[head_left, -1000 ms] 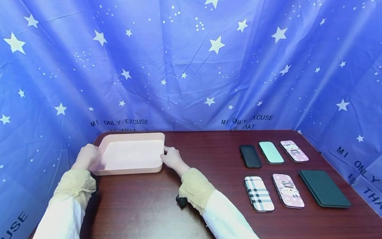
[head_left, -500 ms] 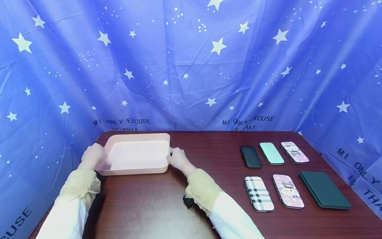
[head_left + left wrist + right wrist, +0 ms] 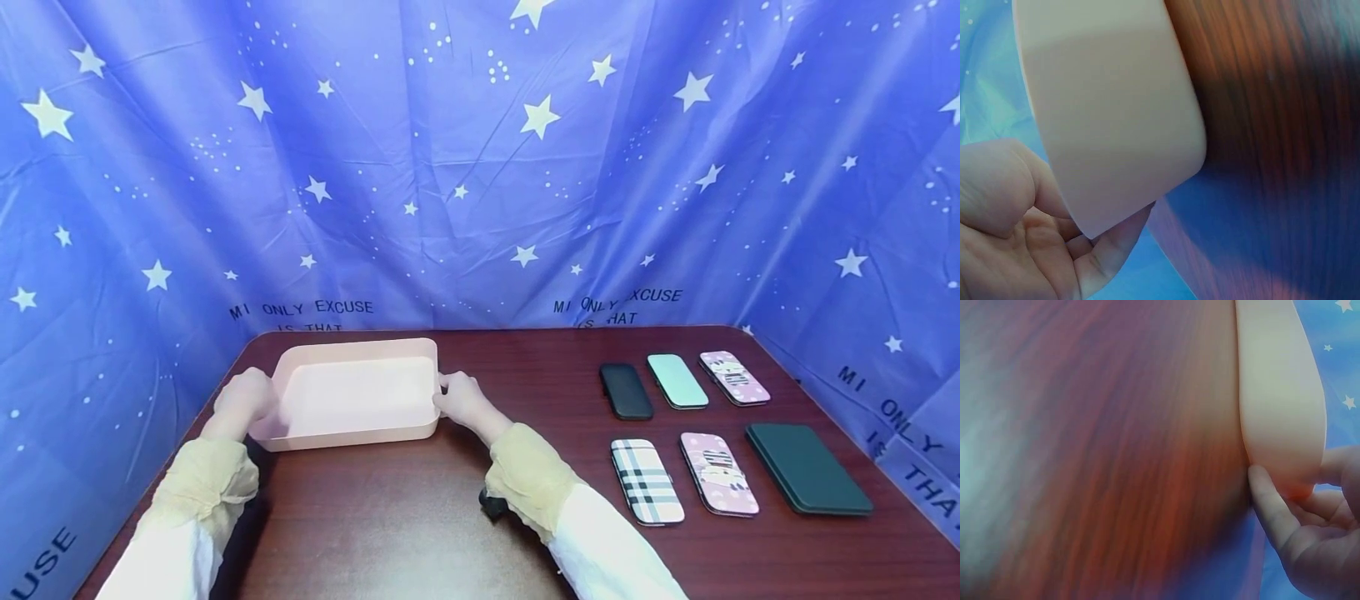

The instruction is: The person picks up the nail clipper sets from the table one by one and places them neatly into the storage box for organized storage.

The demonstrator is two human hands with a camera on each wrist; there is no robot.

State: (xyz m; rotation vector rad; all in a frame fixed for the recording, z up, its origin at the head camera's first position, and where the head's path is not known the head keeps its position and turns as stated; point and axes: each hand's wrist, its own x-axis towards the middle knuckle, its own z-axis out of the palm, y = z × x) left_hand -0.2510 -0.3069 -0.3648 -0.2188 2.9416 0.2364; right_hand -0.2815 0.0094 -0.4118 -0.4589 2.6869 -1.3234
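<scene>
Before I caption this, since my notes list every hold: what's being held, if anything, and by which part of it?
The pale pink tray, by its two short ends: the left hand grips one, the right hand the other.

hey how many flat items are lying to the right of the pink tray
6, in two rows right of the tray. Far row from left: black case, mint case, pink case. Near row: plaid case, other pink case, larger dark green item. None looks hidden.

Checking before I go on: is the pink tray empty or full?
Empty: in the head view, the tray shows only bare floor inside its walls.
</scene>
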